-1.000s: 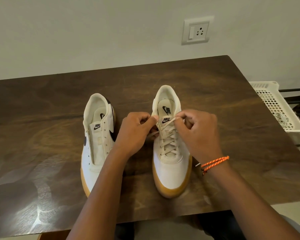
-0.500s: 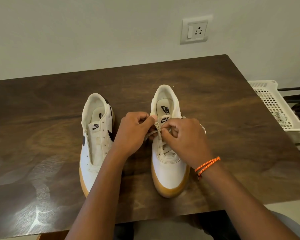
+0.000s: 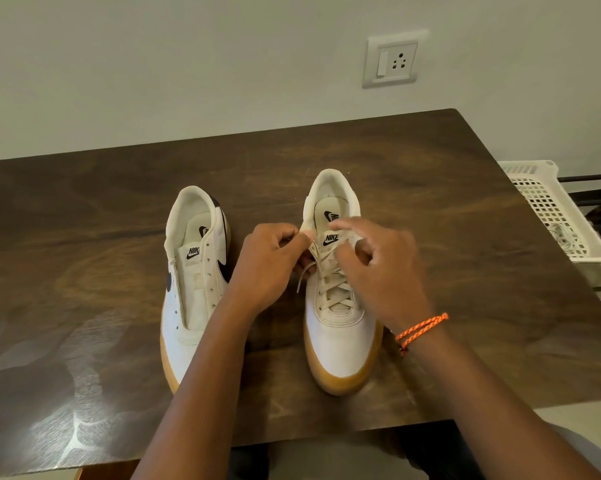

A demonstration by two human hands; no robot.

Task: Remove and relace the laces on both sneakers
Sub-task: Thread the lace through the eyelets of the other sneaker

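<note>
**Dark wooden table against a pale wall: two sneakers, one laced, one bare**

Setting: dark-stained wooden table (image 3: 430,209) pushed to a pale wall; white switch-and-socket plate (image 3: 391,58) on the wall above the far edge. White perforated plastic basket (image 3: 548,206) off the table's right side.

Item 1: left sneaker (image 3: 193,282), white upper, gum-coloured sole, dark swoosh on the side. Tongue tag reads "NIKE"; a swoosh logo is printed on the insole. Eyelets bare, no lace threaded. Toe points toward the person.

Item 2: right sneaker (image 3: 339,306), same model, standing just beside the first. Tongue tag reads "NIKE"; the insole print is partly visible. Cream lace (image 3: 337,289) criss-crosses the eyelets; one loose end hangs off the shoe's left side below the left hand.

Left hand (image 3: 269,261): fingers curled, pinching the lace at the top left eyelet of the right sneaker, between the two shoes.

Right hand (image 3: 378,271): hovering over the upper lacing of the right sneaker, blurred, index finger stretched toward the tongue tag, other fingers loosely bent; whether it grasps the lace cannot be told. Orange braided bracelet (image 3: 422,329) at the wrist.
</note>
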